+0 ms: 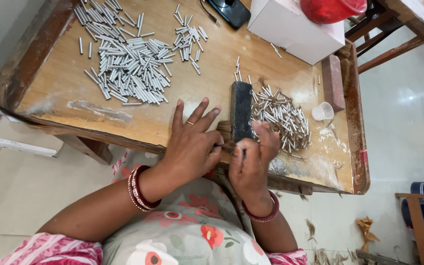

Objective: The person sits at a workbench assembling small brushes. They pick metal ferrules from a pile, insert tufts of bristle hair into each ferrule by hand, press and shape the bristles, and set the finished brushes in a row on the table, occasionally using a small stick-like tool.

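Note:
My left hand [192, 142] lies at the near edge of the wooden table [74, 88], fingers spread, thumb and forefinger pinching something small and brown beside a dark rectangular block [241, 110]. My right hand [256, 157] is curled at the near end of that block, fingertips on a thin piece there; what it grips is hidden. A loose heap of short silver metal tubes [283, 118] lies just right of the block. A larger pile of silver tubes [126, 64] sits at the far left.
A small group of tubes [188, 39], a black phone [229, 11], a white box [293, 29] with a red container [332, 9], a brick-like block [333, 82] and a small white cup [323, 111] stand on the table. Brown fibre scraps [366, 228] litter the floor.

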